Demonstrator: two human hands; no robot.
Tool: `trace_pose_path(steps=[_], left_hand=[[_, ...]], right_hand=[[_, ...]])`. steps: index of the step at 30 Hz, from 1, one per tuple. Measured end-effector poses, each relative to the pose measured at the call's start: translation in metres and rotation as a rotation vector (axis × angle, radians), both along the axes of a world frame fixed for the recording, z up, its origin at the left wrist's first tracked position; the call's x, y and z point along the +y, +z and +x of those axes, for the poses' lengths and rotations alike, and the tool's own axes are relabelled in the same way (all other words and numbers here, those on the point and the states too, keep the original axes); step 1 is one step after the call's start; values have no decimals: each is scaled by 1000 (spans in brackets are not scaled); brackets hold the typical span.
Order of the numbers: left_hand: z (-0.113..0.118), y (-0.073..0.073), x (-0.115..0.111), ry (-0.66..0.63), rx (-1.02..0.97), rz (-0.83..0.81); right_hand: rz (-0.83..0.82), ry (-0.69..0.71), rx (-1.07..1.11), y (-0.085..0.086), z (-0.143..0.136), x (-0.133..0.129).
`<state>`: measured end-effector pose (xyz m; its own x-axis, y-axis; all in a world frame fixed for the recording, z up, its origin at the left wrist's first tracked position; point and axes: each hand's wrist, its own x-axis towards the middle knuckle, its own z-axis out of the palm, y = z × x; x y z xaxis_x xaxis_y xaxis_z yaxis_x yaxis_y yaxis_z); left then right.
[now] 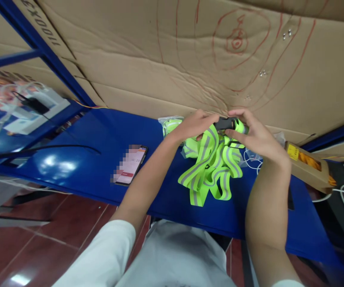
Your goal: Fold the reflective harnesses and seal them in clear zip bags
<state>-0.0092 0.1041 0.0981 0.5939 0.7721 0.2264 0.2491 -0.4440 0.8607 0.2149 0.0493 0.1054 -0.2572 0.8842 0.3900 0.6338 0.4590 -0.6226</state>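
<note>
Over the back of the blue table, both hands meet at a black plastic buckle (pixel 224 123) on a neon-yellow reflective strap (pixel 203 159). My left hand (pixel 196 123) is closed on the buckle's left end, its thumb along the top. My right hand (pixel 254 133) pinches the right end, where a loop of the strap comes out beside the fingers. Loose folds of the strap, with a grey stripe down the middle, hang and pile on the table below. A bagged bundle of similar webbing (pixel 172 124) lies behind my left forearm.
On the blue table (pixel 106 127), a phone (pixel 130 164) with its screen lit lies left of my arm. A cardboard box (pixel 307 169) with orange contents stands at right. A cardboard panel (pixel 130 71) rises behind. Cables and a white power strip (pixel 40 109) are at far left.
</note>
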Motion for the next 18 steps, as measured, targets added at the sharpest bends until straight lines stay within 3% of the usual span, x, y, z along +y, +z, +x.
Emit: trace_pose_path(steps=[4,9,13,16,18], left_hand=[[-20,9,9,-25,54,-32],[-34,13,14,-122,57,251],[-31,8,13,-200,41,413],[-23,4,9,-231,86,442],[-16,0,6,-181,124,468]], right_hand=[[-61,20,16,1,2,0],[-23,15,99,6,-1,-4],[6,79,-23,1,-1,0],[84,7,-148,-8,-6,7],[146,-48,-195,-14,-11,12]])
